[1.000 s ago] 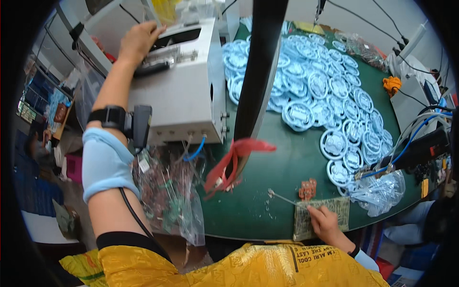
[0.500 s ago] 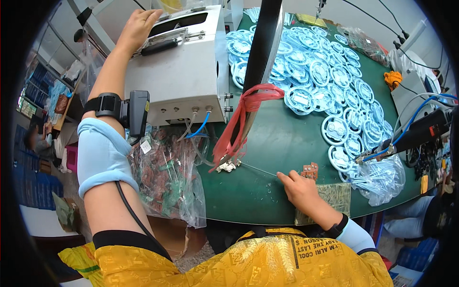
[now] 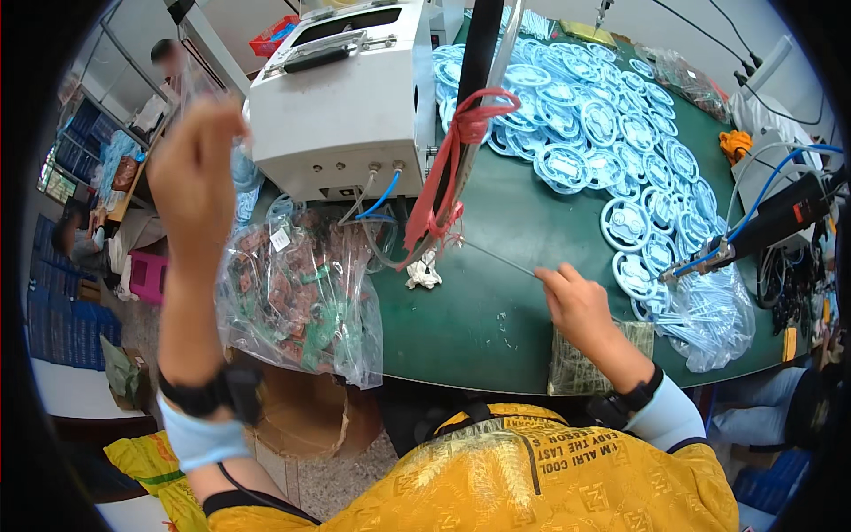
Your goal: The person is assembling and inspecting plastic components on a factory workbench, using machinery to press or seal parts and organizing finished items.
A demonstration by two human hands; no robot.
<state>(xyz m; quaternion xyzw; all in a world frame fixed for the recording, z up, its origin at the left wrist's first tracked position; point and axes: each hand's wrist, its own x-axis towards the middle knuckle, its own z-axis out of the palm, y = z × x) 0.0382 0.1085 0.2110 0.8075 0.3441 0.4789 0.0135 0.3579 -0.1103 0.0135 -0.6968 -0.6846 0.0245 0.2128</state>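
Note:
My left hand (image 3: pixel 197 168) is raised to the left of the white metal machine box (image 3: pixel 341 106), apart from it; motion smears its fingers. Over the green table (image 3: pixel 461 341), my right hand (image 3: pixel 578 306) has its fingers closed on a thin metal rod (image 3: pixel 498 257). The rod slants up and left toward the lower end of a pink plastic strip (image 3: pixel 461 142) tied round a dark upright post (image 3: pixel 483 62). A crumpled white scrap (image 3: pixel 424 269) lies near that end. Below my right wrist is a greenish flat block (image 3: pixel 576 365).
Pale blue ring-shaped plastic parts (image 3: pixel 612 133) are heaped across the table's far and right side. A clear bag of small red-brown and green pieces (image 3: pixel 301 293) lies at the left edge. A black arm-like tool (image 3: pixel 780 226) with hoses reaches in from the right, above bagged blue sticks (image 3: pixel 709 324).
My left hand has left the top of the machine box and dropped to its left side. My right hand still holds the rod; the small brown pieces beside it are now out of sight.

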